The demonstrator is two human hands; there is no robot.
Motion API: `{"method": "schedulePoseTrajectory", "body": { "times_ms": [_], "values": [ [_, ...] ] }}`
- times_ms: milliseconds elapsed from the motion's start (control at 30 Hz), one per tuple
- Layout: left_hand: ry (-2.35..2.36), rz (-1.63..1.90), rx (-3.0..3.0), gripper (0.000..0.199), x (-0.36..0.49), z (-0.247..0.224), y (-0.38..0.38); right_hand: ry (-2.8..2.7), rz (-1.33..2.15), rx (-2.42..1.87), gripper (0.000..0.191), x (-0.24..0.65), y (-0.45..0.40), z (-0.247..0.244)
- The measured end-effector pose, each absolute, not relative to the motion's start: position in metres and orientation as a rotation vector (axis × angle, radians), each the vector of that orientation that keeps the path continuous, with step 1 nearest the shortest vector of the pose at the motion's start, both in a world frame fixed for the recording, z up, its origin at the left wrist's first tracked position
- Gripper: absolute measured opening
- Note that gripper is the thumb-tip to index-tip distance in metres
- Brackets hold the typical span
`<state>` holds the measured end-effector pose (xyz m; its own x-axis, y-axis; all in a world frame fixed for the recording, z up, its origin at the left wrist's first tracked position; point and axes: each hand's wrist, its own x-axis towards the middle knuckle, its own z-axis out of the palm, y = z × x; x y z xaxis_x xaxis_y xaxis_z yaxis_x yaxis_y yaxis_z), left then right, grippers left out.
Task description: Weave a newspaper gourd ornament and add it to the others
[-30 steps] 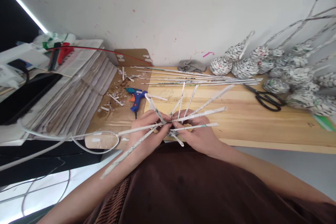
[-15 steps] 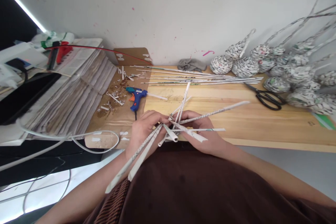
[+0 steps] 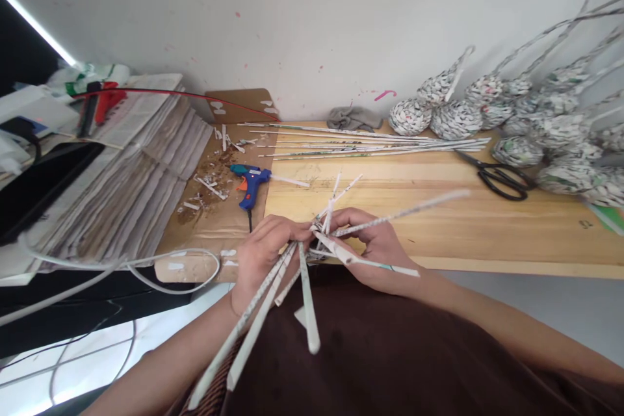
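Observation:
Close to my body, above the table's front edge, both hands grip a bundle of rolled newspaper sticks (image 3: 308,299) that fan out from one crossing point. My left hand (image 3: 267,248) is closed on the bundle's left side, thumb and fingers pinching near the crossing. On the other side my right hand (image 3: 377,250) has its fingers curled round the sticks, partly hidden by them. Several sticks hang toward my lap, and others point up and to the right.
A blue glue gun (image 3: 251,185) lies on cardboard (image 3: 195,234) beside paper scraps. Long paper sticks (image 3: 361,142) lie along the back of the wooden table (image 3: 487,227). Black scissors (image 3: 502,180) and woven paper balls (image 3: 455,120) are at right. Stacked newspapers (image 3: 156,169) stand left.
The bundle has turned and tilted in my hands; one short stick that pointed toward me now hangs lower over my lap. Both hands still hold it.

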<state>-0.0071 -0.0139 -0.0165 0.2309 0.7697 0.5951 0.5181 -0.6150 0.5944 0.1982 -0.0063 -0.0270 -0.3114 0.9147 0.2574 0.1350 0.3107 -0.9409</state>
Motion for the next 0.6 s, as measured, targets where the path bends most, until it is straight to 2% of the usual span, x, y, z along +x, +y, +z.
{"method": "schedulePoseTrajectory", "body": {
  "times_ms": [100, 233, 433, 600],
  "values": [
    [1.178, 1.274, 2.346, 0.012, -0.0074, -0.0111, -0.0184, -1.632, 1.165, -1.046, 0.015, 0.1983, -0.0072, -0.0263],
    [1.166, 1.172, 2.450, 0.017, -0.0088, -0.0070, -0.0232, -1.738, 1.031, -0.906, 0.020, 0.2007, -0.0051, -0.0217],
    [1.189, 1.154, 2.515, 0.014, -0.0081, -0.0090, -0.0251, -1.814, 0.923, -0.733, 0.013, 0.2011, -0.0020, -0.0199],
    [1.206, 1.201, 2.454, 0.014, -0.0076, -0.0151, -0.0250, -1.720, 0.940, -0.889, 0.007, 0.1980, -0.0064, -0.0209]
  ]
}}
